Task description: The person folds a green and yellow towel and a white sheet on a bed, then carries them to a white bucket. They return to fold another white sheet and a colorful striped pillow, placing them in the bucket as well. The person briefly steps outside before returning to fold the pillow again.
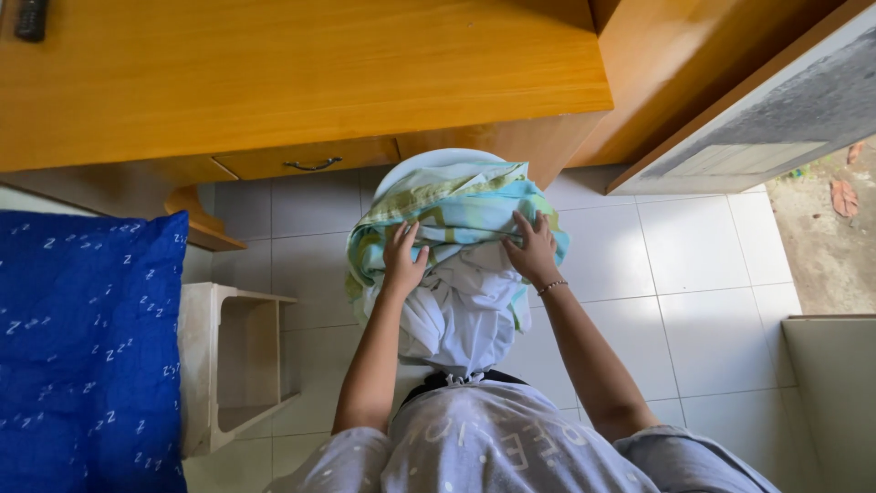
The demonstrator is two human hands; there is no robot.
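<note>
I am looking straight down from the head camera at both hands working a pile of laundry in the middle of the frame. My left hand (402, 258) is lying flat with fingers spread on the striped cloth (456, 212), a green, blue and yellow piece draped over the top of the pile; it is pressing on the cloth rather than closing around it. My right hand (532, 248), wearing a thin bracelet at the wrist, is doing the same on the right side of that cloth, fingers apart and resting on the fabric. Just below both hands a white cloth (461, 310) is hanging bunched down toward my body. The pile is sitting in a white basin (429, 162), whose rim is showing only at the top, just under the edge of the wooden worktop (301, 73). A drawer (310, 160) with a dark handle is showing beneath it. A remote (31, 18) is lying in the upper left corner. A blue cushion (87, 347) is filling the lower left, with a white stool (237, 365) just beside it on the tiled floor (703, 301).
</note>
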